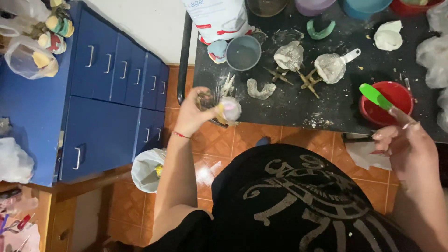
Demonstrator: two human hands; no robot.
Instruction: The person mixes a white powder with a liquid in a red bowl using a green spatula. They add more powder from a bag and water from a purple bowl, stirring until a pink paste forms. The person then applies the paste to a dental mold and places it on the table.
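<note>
My left hand (193,112) is closed around a small brass-coloured articulator with a white and pink plaster cast (228,109) on it, held at the front edge of the black table (298,102). My right hand (406,140) grips a green spatula (375,96), its blade pointing up over a red mixing bowl (394,95) at the table's right. A loose plaster arch (260,88) lies just right of the left hand.
Farther back on the table are a grey bowl (243,52), two plaster-covered articulators (298,65), a white bag of powder (219,18) and a green tray (320,30). A blue drawer cabinet (112,93) stands at left. A white bin bag (148,170) sits on the orange tiles.
</note>
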